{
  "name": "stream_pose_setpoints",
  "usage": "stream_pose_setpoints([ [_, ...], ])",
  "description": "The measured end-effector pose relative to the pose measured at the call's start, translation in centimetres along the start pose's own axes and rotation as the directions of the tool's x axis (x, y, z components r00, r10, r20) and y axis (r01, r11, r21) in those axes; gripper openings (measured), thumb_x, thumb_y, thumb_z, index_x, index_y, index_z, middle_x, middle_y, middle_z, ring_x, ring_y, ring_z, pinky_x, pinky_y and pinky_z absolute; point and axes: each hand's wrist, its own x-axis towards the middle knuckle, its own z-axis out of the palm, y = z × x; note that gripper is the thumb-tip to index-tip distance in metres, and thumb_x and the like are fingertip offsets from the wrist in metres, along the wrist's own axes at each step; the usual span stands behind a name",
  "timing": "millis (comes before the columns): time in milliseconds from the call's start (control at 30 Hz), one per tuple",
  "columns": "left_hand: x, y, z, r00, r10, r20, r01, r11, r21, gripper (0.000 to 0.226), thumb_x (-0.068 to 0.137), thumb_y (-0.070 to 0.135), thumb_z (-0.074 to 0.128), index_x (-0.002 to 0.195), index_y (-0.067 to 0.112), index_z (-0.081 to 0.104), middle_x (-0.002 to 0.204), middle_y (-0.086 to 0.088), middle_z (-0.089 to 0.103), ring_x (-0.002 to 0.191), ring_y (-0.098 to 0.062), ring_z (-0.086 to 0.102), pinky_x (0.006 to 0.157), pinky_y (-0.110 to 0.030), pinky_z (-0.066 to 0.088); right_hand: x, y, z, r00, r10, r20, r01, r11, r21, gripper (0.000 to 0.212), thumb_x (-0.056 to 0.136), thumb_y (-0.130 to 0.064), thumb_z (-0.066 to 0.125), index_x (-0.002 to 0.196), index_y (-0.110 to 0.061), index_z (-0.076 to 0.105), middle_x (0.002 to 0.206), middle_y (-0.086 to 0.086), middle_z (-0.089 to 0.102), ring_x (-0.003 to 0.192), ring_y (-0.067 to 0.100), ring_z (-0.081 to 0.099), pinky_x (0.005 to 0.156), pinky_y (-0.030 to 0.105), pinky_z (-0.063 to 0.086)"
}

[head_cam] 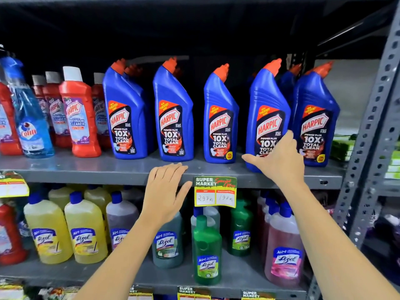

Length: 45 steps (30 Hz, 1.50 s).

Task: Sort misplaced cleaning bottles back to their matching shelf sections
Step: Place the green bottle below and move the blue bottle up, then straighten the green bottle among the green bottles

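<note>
Your right hand (279, 158) spread against blue Harpic bottle (267, 118), fingers not yet gripping; left hand (165, 187) flat, empty, on shelf edge (86, 175). Next: close grip, straighten bottle in row.

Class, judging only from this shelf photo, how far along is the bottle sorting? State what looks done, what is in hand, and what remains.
Done: the blue Harpic row stands upright and matched. In hand: the right hand is open against a tilted blue Harpic bottle at the shelf's front, not gripping it; the left hand rests flat on the shelf edge. Left: the Colin spray bottle stands among the red Harpic bottles, seemingly misplaced.
</note>
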Motion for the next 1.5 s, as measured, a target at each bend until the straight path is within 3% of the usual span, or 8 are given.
stream_pose_setpoints([
  [200,-0.1,-0.1,0.0,1.000,-0.006,0.013,0.006,1.000,0.003,0.050,0.102,0.044,0.036,0.129,0.009,0.061,0.129,-0.006,0.062,0.117,-0.026,0.054,0.102,-0.039,0.032,2.1,0.4,1.9,0.999,0.022,-0.040,-0.022,1.000,-0.012,0.119,0.058,-0.058,0.085,0.143,-0.002,0.023,0.137,0.020,0.049,0.110,0.047,0.060,0.081,0.048,0.050],
  [600,-0.1,0.1,-0.3,0.999,-0.021,0.035,0.022,1.000,-0.006,0.053,0.102,0.046,0.033,0.129,0.010,0.061,0.130,-0.006,0.061,0.118,-0.026,0.054,0.101,-0.040,0.033,3.9,1.6,1.6,0.994,0.009,0.108,-0.017,0.997,0.079,0.125,0.055,-0.055,0.088,0.147,-0.006,0.018,0.146,0.016,0.043,0.124,0.041,0.053,0.095,0.050,0.046],
  [1033,-0.2,0.2,-0.1,1.000,-0.022,0.012,0.021,1.000,0.009,0.053,0.103,0.046,0.032,0.129,0.009,0.060,0.130,-0.006,0.061,0.117,-0.027,0.054,0.102,-0.039,0.033,3.7,2.1,2.2,0.998,0.018,0.065,-0.026,0.993,0.119,0.124,0.055,-0.059,0.087,0.147,-0.008,0.021,0.144,0.015,0.046,0.123,0.041,0.053,0.096,0.052,0.048],
  [1167,0.0,0.4,-0.1,1.000,-0.024,-0.011,0.023,1.000,-0.001,0.049,0.102,0.042,0.035,0.128,0.009,0.061,0.129,-0.007,0.062,0.117,-0.027,0.054,0.103,-0.042,0.034,2.8,1.9,2.3,1.000,0.000,-0.004,0.001,0.986,0.165,0.127,0.065,-0.057,0.082,0.154,-0.008,0.007,0.155,0.016,0.030,0.133,0.040,0.044,0.099,0.053,0.045],
  [1233,-0.1,0.6,-0.1,0.999,-0.036,-0.015,0.036,0.999,-0.014,0.050,0.103,0.042,0.034,0.130,0.008,0.059,0.131,-0.008,0.060,0.121,-0.029,0.053,0.107,-0.047,0.033,1.0,1.9,2.4,0.976,-0.100,-0.191,0.146,0.959,0.244,0.107,0.079,-0.047,0.075,0.153,-0.001,0.013,0.155,0.020,0.025,0.139,0.037,0.036,0.107,0.053,0.040],
  [1333,-1.4,1.1,0.3,0.997,-0.069,-0.042,0.068,0.997,-0.031,0.054,0.103,0.041,0.035,0.141,0.007,0.050,0.147,-0.010,0.047,0.140,-0.030,0.036,0.119,-0.050,0.016,-4.5,3.2,4.6,0.830,-0.183,-0.527,0.432,0.807,0.402,0.054,0.092,-0.014,0.061,0.139,0.003,0.042,0.136,0.023,0.041,0.127,0.037,0.044,0.103,0.055,0.040],
  [1400,-3.1,1.6,1.0,0.994,-0.086,-0.071,0.083,0.996,-0.045,0.058,0.102,0.039,0.037,0.150,0.006,0.039,0.159,-0.012,0.032,0.149,-0.029,0.019,0.121,-0.050,0.008,-9.5,4.8,7.9,0.816,-0.169,-0.552,0.463,0.763,0.451,0.038,0.090,-0.007,0.058,0.127,0.002,0.053,0.124,0.021,0.047,0.113,0.038,0.051,0.092,0.058,0.045],
  [1500,-7.3,1.9,2.7,0.992,-0.111,-0.064,0.102,0.986,-0.132,0.059,0.102,0.035,0.038,0.152,0.004,0.034,0.163,-0.017,0.019,0.151,-0.031,0.010,0.121,-0.047,0.008,-15.6,7.1,12.9,0.927,-0.133,-0.351,0.317,0.779,0.541,0.033,0.088,-0.015,0.057,0.120,-0.007,0.058,0.118,0.012,0.049,0.102,0.035,0.055,0.085,0.057,0.049],
])
